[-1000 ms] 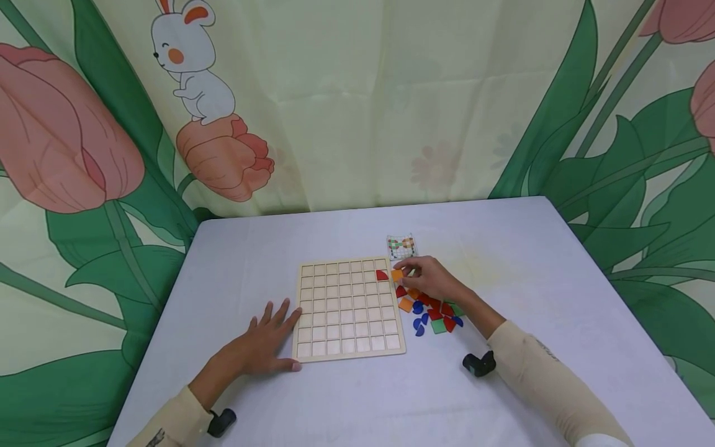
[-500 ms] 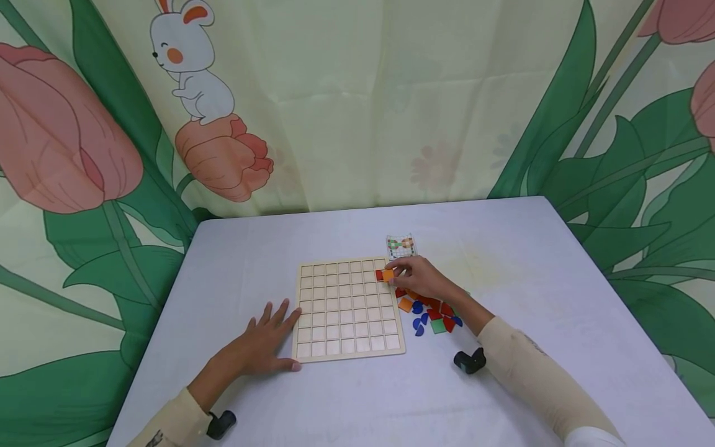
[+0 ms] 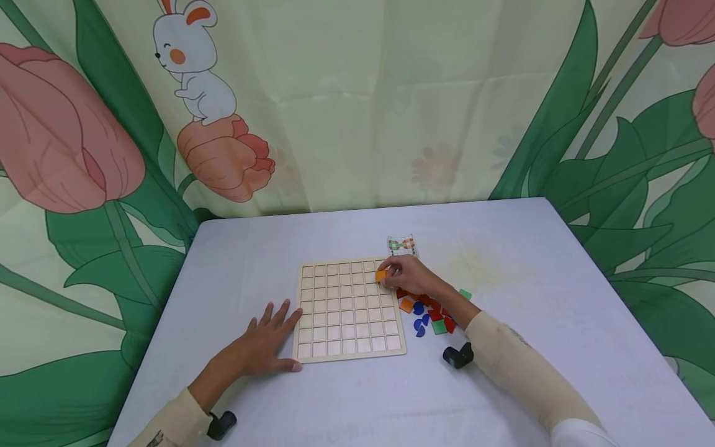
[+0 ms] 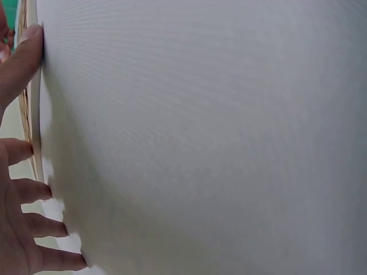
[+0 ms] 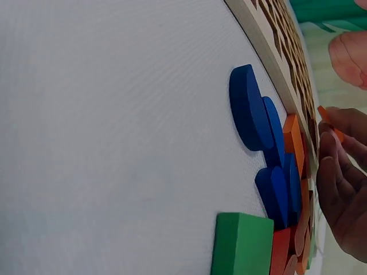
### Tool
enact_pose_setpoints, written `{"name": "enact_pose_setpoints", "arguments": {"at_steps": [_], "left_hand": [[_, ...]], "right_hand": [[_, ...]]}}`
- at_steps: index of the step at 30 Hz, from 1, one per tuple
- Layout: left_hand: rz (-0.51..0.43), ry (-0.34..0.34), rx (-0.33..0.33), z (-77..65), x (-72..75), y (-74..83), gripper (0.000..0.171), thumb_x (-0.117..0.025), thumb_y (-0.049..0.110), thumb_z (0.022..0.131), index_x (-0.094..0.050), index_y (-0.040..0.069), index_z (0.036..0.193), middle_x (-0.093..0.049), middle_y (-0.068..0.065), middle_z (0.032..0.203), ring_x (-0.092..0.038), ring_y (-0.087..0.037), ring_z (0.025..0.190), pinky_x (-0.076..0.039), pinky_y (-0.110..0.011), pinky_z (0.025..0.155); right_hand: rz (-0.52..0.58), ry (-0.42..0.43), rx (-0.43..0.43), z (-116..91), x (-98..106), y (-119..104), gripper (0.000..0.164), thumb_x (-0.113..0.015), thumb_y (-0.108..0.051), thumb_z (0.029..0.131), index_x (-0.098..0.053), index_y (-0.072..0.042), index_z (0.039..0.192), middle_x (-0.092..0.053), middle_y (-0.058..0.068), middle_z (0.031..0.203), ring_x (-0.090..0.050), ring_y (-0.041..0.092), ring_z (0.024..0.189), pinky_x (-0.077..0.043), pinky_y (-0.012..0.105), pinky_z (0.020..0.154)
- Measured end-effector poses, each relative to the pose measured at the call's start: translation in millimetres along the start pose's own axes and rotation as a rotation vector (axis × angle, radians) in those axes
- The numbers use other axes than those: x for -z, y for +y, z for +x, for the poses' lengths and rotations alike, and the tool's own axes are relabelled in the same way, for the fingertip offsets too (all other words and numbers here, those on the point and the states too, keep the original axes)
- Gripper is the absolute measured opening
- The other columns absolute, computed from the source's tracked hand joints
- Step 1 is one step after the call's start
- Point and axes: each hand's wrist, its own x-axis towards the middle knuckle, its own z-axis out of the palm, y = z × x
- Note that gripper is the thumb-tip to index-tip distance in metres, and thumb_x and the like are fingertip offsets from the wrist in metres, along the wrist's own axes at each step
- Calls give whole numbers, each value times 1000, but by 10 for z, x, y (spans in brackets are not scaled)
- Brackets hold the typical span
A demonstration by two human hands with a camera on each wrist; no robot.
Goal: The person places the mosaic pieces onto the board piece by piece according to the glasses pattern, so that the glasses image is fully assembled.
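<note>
A wooden grid board [image 3: 341,310] lies on the white table. My left hand [image 3: 262,344] rests flat with spread fingers, its fingertips and thumb at the board's left edge; the left wrist view also has those fingers [image 4: 43,223] along the rim. Between thumb and fingers my right hand [image 3: 410,273] pinches an orange square tile [image 3: 380,276], over the board's upper right cells. The right wrist view has this orange tile [image 5: 331,123] tilted at the fingertips. The red quarter-round piece in that part of the board is hidden behind the tile and hand.
Beside the board's right edge lie loose pieces: an orange square [image 3: 406,305], blue half-rounds [image 3: 418,308], red pieces [image 3: 435,315] and a green square [image 3: 439,326]. A small printed pattern card [image 3: 402,246] sits behind the right hand. A floral curtain [image 3: 346,112] hangs behind the table.
My right hand has carried the orange tile leftward from beside the board to over its upper right cells, covering the red piece. The left hand has stayed in place.
</note>
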Motion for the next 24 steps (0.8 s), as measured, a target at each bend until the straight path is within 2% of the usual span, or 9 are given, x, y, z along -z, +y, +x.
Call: {"name": "enact_pose_setpoints", "arguments": {"at_steps": [5, 11, 18, 24], "left_hand": [[-3, -2, 5, 3, -1, 4, 109, -70, 72, 76, -27, 17, 160, -17, -20, 167, -13, -54, 150, -25, -77, 107], [5, 2, 4, 14, -19, -9, 110, -69, 73, 76, -27, 17, 160, -16, -20, 167, -13, -54, 150, -26, -77, 108], [-2, 5, -1, 14, -24, -21, 110, -70, 73, 76, -26, 17, 160, -16, -20, 167, -13, -54, 150, -25, -77, 108], [-10, -1, 1, 5, -9, -14, 110, -71, 72, 76, -26, 17, 160, -16, -20, 167, -12, -54, 150, -24, -77, 108]], "right_hand": [[-4, -24, 33, 75, -16, -10, 26, -76, -15, 90, -67, -6, 113, -67, 5, 88, -59, 16, 73, -50, 29, 65], [-61, -31, 56, 152, -37, -55, 26, -76, -15, 90, -68, -5, 113, -69, 3, 86, -59, 13, 72, -48, 28, 67], [-101, -37, 30, 193, -60, -121, 25, -77, -18, 89, -71, -7, 110, -67, 1, 83, -57, 14, 72, -47, 28, 67], [-191, -16, 27, 220, -92, -169, 23, -78, -19, 88, -73, -8, 108, -67, -1, 83, -57, 12, 74, -47, 27, 71]]}}
